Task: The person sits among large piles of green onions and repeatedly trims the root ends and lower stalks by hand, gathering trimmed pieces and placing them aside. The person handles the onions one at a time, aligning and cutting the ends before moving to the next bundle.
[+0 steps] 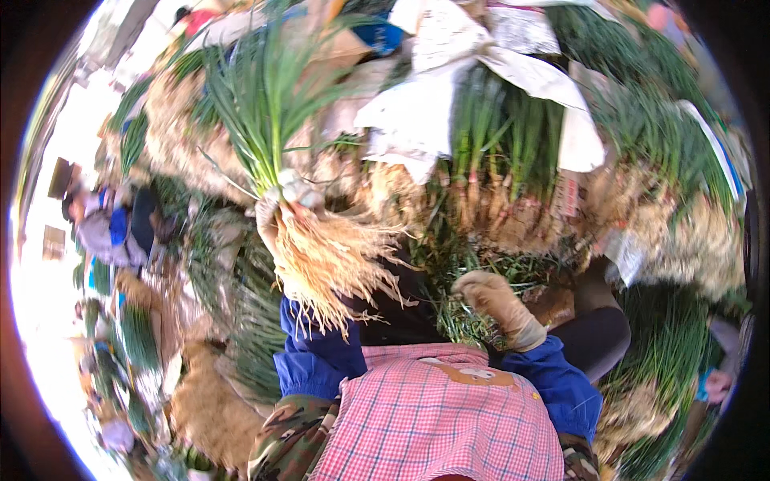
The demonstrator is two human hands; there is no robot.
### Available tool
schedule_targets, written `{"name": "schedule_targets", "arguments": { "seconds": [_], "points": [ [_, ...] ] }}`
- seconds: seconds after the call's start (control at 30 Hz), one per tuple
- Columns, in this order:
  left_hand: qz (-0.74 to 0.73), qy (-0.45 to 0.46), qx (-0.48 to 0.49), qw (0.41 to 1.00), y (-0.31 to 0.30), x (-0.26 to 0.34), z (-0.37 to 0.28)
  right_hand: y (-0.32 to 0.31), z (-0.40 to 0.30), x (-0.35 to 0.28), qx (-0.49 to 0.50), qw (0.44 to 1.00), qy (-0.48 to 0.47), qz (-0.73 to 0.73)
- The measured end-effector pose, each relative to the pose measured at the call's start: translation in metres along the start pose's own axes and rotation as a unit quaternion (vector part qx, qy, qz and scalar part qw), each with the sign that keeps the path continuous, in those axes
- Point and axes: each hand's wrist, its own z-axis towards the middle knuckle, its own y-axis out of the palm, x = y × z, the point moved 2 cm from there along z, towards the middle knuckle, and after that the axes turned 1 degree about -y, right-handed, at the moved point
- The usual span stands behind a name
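My gloved left hand (296,190) grips a bunch of green onions (258,114) just above the roots and lifts it up in front of me. The green leaves fan upward, and a thick tangle of pale roots (337,252) hangs down over my blue sleeve cover. Over my lap on the right is my gloved right hand (502,306), its back turned up. Blur hides how its fingers lie, and I see nothing in it. Loose green leaf scraps (463,318) lie on the ground beneath it.
Ahead, green onions (505,144) stand upright under white sheeting (415,102). More bundles lie right (656,337) and left (258,312), near a large root-covered bundle (216,403). A person (111,228) sits at the far left; another person's hand (716,385) shows at the right edge.
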Motion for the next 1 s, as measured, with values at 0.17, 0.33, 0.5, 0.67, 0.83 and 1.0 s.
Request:
{"name": "schedule_targets", "arguments": {
  "seconds": [0.17, 0.33, 0.5, 0.67, 0.83, 1.0],
  "points": [
    [0.209, 0.198, 0.132, 0.948, 0.007, 0.123, -0.070, -0.058, 0.016, 0.069, 0.195, 0.898, -0.083, -0.385],
    [0.297, 0.279, 0.141, 0.903, 0.000, 0.208, -0.168, -0.039, 0.025, 0.062, 0.111, 0.756, 0.050, -0.643],
    [0.268, 0.263, 0.104, 0.921, -0.004, 0.210, -0.223, 0.024, 0.065, -0.038, 0.093, 0.613, -0.379, -0.686],
    [0.160, 0.206, 0.031, 0.965, -0.003, 0.184, -0.240, 0.200, 0.066, -0.116, -0.199, 0.929, -0.156, -0.271],
    [0.037, 0.123, -0.032, 0.991, -0.017, 0.148, -0.216, 0.260, 0.092, -0.074, -0.349, 0.926, -0.044, -0.141],
    [0.012, 0.117, -0.021, 0.993, -0.021, 0.134, -0.223, 0.308, 0.088, -0.009, -0.441, 0.894, 0.003, -0.085]
  ]
}}
